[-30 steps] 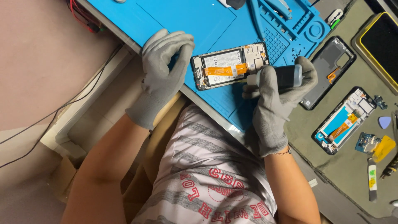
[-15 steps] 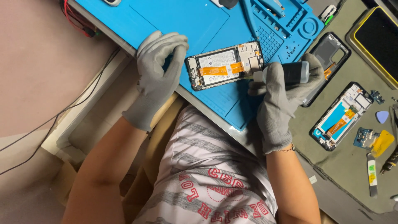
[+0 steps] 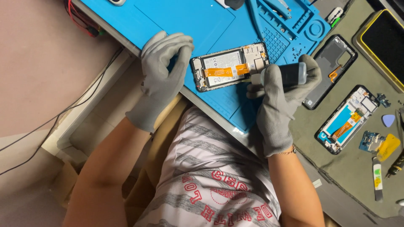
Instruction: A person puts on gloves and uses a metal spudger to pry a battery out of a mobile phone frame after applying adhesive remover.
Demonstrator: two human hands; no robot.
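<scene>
An opened phone [image 3: 229,67] with an orange ribbon cable lies on the blue work mat [image 3: 185,21]. My left hand [image 3: 162,75], in a grey glove, rests at the phone's left end with its fingers curled against the edge. My right hand [image 3: 280,98], also gloved, grips a small dark bottle [image 3: 288,75] lying sideways. Its pale nozzle points at the phone's right end.
To the right on the grey-green mat [image 3: 349,168] lie a black phone frame [image 3: 332,69], another opened phone [image 3: 347,120] with blue and orange parts, a small circuit board [image 3: 370,141], a yellow piece [image 3: 388,147], a blue pick [image 3: 388,120] and a pry tool [image 3: 377,178]. A yellow-edged tray [image 3: 385,38] sits at top right.
The view has shifted slightly. My right hand has brought the bottle a little closer to the phone's right end. My left hand stays at the phone's left end.
</scene>
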